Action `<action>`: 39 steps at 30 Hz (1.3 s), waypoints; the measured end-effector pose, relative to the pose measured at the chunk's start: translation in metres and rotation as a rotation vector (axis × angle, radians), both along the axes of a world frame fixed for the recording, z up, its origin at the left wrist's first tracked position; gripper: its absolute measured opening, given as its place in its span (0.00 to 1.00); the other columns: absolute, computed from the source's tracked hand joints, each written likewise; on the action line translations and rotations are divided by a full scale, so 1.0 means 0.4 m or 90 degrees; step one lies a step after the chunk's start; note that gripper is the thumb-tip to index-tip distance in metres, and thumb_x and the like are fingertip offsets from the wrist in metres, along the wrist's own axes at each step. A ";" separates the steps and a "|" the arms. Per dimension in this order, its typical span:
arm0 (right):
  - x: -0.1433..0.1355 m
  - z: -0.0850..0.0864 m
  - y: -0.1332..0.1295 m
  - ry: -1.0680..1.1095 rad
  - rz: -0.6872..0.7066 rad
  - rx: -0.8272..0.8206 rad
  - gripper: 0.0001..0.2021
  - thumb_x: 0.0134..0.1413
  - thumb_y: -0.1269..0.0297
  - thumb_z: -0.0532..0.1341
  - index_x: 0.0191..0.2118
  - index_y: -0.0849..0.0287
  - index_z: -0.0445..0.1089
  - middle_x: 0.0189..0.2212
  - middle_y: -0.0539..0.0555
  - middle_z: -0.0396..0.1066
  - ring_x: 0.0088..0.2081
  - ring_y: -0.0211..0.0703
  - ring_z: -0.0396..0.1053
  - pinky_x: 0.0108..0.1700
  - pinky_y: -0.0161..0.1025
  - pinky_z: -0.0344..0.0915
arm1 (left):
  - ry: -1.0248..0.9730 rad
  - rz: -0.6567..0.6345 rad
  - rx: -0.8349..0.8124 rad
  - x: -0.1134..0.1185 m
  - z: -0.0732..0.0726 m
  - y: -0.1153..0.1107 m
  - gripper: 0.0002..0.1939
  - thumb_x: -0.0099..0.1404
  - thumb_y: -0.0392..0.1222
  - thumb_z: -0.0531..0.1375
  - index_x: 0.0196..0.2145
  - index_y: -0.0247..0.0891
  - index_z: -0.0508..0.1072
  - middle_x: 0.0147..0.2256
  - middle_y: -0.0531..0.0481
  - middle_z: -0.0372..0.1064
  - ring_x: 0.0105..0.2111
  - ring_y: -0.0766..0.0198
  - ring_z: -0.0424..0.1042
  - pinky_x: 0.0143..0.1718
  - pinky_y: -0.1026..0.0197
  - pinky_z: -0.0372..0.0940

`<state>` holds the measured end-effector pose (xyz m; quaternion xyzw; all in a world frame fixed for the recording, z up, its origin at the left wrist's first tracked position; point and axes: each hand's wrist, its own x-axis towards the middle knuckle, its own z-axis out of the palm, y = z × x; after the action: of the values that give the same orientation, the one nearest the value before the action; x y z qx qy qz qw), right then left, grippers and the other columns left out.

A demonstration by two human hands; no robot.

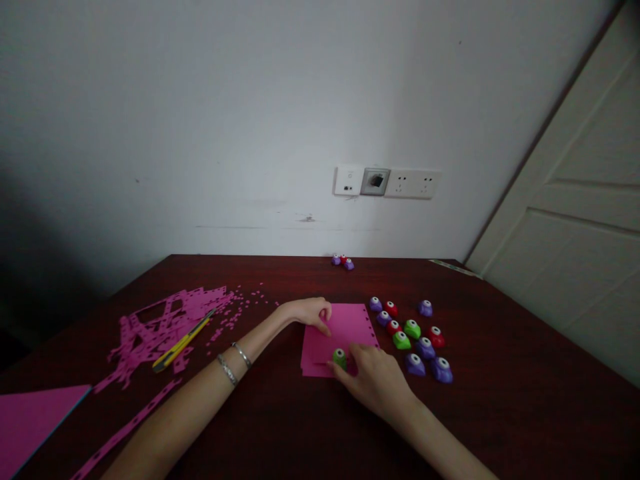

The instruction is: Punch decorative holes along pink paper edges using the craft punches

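Observation:
A stack of pink paper (345, 320) lies flat on the dark table, with a row of small dark holes along its right edge. My left hand (311, 312) bends over its upper left side, fingers curled and thumb on the paper. On the lower part of the sheets sits a green craft punch (339, 358) with an eye-like button. My right hand (375, 377) closes round it, thumb in front and fingers at the far right side. The paper edge inside the punch is hidden.
Right of the paper stand several purple, red and green punches (425, 348); a small group of punches (343, 261) is at the back. Leftward lie punched pink scraps (165, 327), a yellow utility knife (183, 343), a pink strip (127, 430) and a pink pad (40, 423).

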<state>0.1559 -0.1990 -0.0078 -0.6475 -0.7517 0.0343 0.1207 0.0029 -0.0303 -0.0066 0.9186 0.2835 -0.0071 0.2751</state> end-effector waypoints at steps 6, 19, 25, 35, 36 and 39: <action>-0.012 -0.015 -0.005 -0.002 -0.001 -0.017 0.17 0.54 0.50 0.52 0.29 0.57 0.68 0.27 0.55 0.73 0.29 0.47 0.71 0.26 0.35 0.51 | -0.005 0.008 0.005 -0.002 0.002 -0.004 0.20 0.45 0.50 0.67 0.30 0.35 0.68 0.31 0.53 0.60 0.29 0.68 0.60 0.29 0.67 0.55; -0.022 -0.014 -0.015 0.002 0.033 0.026 0.11 0.54 0.60 0.52 0.27 0.58 0.67 0.26 0.53 0.73 0.26 0.43 0.70 0.25 0.35 0.48 | -0.027 0.006 0.010 -0.004 -0.015 0.002 0.20 0.45 0.51 0.67 0.29 0.35 0.67 0.30 0.53 0.60 0.29 0.68 0.60 0.29 0.67 0.55; -0.035 0.003 -0.035 0.049 0.106 0.053 0.10 0.53 0.62 0.54 0.25 0.57 0.66 0.23 0.50 0.72 0.24 0.39 0.68 0.24 0.35 0.47 | -0.031 0.009 0.011 -0.007 -0.029 0.012 0.20 0.45 0.52 0.67 0.30 0.36 0.67 0.31 0.53 0.60 0.30 0.68 0.60 0.29 0.67 0.55; 0.317 0.092 0.083 0.061 -0.266 0.122 0.22 0.51 0.43 0.49 0.22 0.57 0.65 0.18 0.54 0.67 0.23 0.44 0.67 0.24 0.35 0.53 | -0.010 0.028 -0.020 -0.007 -0.005 -0.004 0.20 0.45 0.52 0.67 0.31 0.36 0.67 0.33 0.52 0.59 0.28 0.68 0.60 0.28 0.66 0.55; 0.368 0.085 0.094 0.062 -0.300 0.091 0.23 0.51 0.42 0.48 0.22 0.57 0.66 0.19 0.55 0.68 0.24 0.47 0.68 0.25 0.35 0.55 | -0.012 0.027 -0.021 -0.007 -0.007 -0.003 0.20 0.45 0.52 0.67 0.31 0.36 0.67 0.33 0.52 0.59 0.28 0.68 0.59 0.28 0.66 0.55; 0.491 0.049 0.117 0.050 -0.367 0.005 0.25 0.49 0.42 0.48 0.29 0.59 0.71 0.26 0.62 0.72 0.32 0.54 0.71 0.30 0.39 0.59 | -0.016 0.024 -0.020 -0.009 -0.012 0.002 0.21 0.45 0.53 0.67 0.31 0.37 0.66 0.33 0.52 0.59 0.29 0.68 0.59 0.29 0.66 0.55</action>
<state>0.3524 -0.1522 0.0118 -0.8322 -0.5314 0.0206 0.1567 -0.0005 -0.0295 -0.0116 0.9087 0.2975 0.0053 0.2929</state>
